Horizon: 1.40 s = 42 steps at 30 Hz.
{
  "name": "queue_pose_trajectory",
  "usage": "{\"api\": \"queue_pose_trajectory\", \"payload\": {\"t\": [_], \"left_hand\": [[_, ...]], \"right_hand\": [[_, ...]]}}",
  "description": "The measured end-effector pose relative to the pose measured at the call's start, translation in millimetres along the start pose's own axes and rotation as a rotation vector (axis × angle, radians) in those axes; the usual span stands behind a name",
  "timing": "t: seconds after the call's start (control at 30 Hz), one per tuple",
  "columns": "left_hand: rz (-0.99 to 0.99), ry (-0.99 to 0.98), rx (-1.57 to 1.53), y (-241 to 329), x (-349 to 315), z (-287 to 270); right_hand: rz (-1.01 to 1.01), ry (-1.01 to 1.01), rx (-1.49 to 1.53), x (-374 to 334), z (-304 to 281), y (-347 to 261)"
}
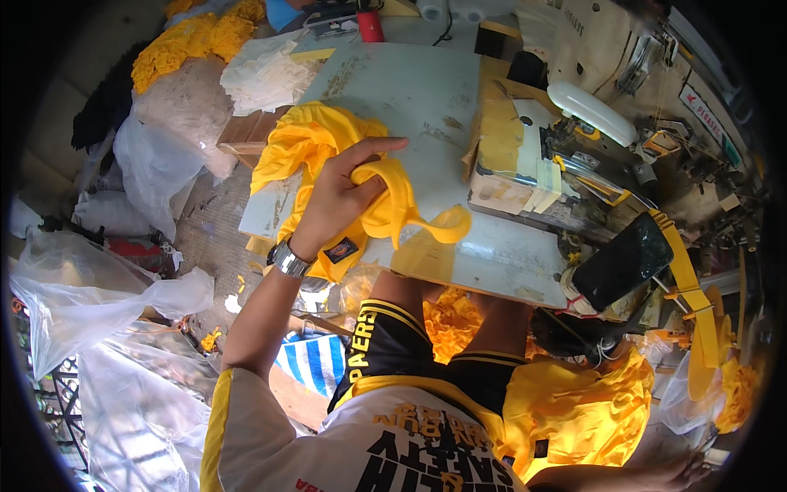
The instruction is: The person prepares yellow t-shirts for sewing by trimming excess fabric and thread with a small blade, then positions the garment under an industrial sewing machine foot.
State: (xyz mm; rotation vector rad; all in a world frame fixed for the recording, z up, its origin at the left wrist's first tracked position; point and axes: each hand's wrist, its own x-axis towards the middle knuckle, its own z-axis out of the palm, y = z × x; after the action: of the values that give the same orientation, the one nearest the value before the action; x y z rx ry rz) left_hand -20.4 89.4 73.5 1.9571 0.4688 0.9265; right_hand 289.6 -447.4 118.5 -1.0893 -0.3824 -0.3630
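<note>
My left hand (340, 193), with a metal watch (290, 259) at the wrist, grips a yellow garment (316, 135) above the left part of the table. A loop of its yellow cloth passes between thumb and fingers, while the index finger points out to the right. One strip of the cloth curls away over the tabletop, and a small dark label (341, 250) shows below the hand. My right hand (682, 473) is far off at the lower right, in shadow by the picture's rim. Its fingers look apart, with nothing visible in them.
The grey table (393, 90) carries white cloth pieces (266, 78). To the right stands a sewing machine (594, 115) with a phone (623, 262) mounted before it. Yellow garments (578, 402) lie beside my right leg. Clear plastic bags (74, 279) crowd the left floor.
</note>
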Motion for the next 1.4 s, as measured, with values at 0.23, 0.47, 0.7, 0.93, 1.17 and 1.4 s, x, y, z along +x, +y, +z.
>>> {"api": "queue_pose_trajectory", "payload": {"t": [0.23, 0.47, 0.7, 0.93, 1.17, 1.4], "left_hand": [[0.323, -0.142, 0.203, 30, 24, 12], [0.291, -0.262, 0.266, 61, -2, -29], [0.032, -0.612, 0.173, 66, 16, -29], [0.324, 0.077, 0.351, 78, 80, -67], [0.390, 0.376, 0.239, 67, 130, -111], [0.468, 0.366, -0.068, 45, 101, -107]], "right_hand": [[0.408, -0.568, -0.228, -66, 141, 39], [0.709, -1.280, -0.049, -192, 353, 110], [0.273, -1.323, -0.109, -176, 363, 81], [0.513, -1.237, -0.472, -167, 242, 84], [0.076, -1.018, -1.533, -152, 33, 95], [-0.252, -1.126, -0.785, -209, 277, 99]]}}
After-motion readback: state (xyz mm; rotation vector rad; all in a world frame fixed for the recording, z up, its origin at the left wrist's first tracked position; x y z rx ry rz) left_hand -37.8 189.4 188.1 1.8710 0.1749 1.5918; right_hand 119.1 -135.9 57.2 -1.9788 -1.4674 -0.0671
